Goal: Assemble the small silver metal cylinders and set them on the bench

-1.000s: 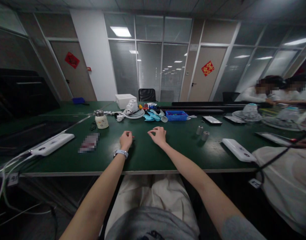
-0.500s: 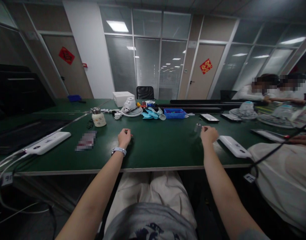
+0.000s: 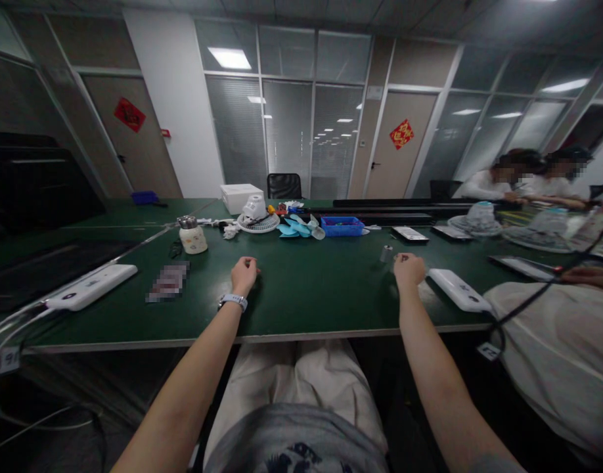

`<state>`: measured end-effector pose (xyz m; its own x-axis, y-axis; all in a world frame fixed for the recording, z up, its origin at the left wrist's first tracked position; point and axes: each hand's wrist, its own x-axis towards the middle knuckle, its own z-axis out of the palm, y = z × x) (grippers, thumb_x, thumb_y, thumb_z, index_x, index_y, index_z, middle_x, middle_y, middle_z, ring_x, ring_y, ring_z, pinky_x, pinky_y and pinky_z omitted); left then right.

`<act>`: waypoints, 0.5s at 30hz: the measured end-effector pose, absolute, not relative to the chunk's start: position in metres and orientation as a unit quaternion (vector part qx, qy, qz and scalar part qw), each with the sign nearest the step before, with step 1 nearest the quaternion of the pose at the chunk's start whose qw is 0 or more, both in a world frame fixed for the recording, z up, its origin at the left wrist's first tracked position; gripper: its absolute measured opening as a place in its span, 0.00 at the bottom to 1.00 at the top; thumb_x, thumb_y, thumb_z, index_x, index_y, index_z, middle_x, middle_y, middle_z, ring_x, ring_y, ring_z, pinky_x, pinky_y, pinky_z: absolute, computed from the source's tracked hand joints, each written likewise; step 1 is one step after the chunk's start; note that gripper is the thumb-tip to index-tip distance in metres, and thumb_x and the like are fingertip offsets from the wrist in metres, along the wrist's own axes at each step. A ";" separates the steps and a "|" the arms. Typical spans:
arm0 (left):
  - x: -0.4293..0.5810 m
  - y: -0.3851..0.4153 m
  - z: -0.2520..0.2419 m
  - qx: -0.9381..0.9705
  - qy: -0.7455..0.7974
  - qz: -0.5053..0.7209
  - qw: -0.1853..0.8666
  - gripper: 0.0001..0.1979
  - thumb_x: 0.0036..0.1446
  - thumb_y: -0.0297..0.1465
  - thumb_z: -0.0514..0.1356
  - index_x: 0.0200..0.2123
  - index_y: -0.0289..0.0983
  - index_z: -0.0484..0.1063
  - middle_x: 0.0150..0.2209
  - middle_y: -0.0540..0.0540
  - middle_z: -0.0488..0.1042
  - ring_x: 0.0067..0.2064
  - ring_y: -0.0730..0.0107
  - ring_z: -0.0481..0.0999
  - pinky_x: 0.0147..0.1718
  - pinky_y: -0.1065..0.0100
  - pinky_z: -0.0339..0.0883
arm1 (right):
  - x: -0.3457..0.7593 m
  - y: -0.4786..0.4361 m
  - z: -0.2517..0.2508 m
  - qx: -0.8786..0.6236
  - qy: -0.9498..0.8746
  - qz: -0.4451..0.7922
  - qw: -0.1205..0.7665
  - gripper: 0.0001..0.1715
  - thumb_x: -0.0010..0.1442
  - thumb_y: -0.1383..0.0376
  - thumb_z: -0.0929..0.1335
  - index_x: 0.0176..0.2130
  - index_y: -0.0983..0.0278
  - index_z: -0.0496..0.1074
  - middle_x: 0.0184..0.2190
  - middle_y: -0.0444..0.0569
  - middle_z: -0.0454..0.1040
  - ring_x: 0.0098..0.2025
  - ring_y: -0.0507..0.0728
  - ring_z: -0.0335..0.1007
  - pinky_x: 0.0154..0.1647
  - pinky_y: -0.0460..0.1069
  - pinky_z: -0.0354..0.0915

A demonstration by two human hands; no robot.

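Note:
Above the green table (image 3: 306, 289), my left hand (image 3: 245, 274) is closed, fingers curled inward, with a watch (image 3: 233, 301) on the wrist. What it pinches, if anything, is hidden. Farther right, my right hand (image 3: 410, 268) is also closed, its fingers bent together near the tabletop. Just left of those fingertips stands a small silvery cylinder (image 3: 387, 253); a narrow gap seems to lie between them. I cannot make out whether something small is inside the right fingers.
Toward the back lie a white fan part (image 3: 255, 210), light-blue fan blades (image 3: 295, 226) and a blue tray (image 3: 341, 226). A cream jar (image 3: 192, 238) stands left. White power strips (image 3: 92, 287) flank both sides. A person's light clothing (image 3: 552, 322) is close on my right.
My view has shifted slightly. The silvery cylinder, blurred before, now shows sharply beside my right hand. Both hands keep nearly the same places on the table.

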<state>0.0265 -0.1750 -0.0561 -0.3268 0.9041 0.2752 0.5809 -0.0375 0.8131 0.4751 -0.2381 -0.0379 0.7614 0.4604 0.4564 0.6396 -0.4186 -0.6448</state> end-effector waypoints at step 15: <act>0.028 -0.177 -0.055 0.560 0.675 0.450 0.168 0.13 0.59 0.35 0.53 0.42 0.39 0.74 0.29 0.47 0.79 0.37 0.63 0.78 0.37 0.68 0.64 | 0.481 -0.187 0.009 -0.892 -0.429 -0.089 0.109 0.24 0.54 0.54 0.69 0.44 0.70 0.75 0.43 0.62 0.74 0.54 0.69 0.65 0.60 0.68 0.40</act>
<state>0.0278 -0.1773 -0.0547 -0.3175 0.9068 0.2773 0.6042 -0.0319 0.7962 0.4809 -0.1871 0.0090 0.6162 0.7460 0.2526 0.7849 -0.6082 -0.1187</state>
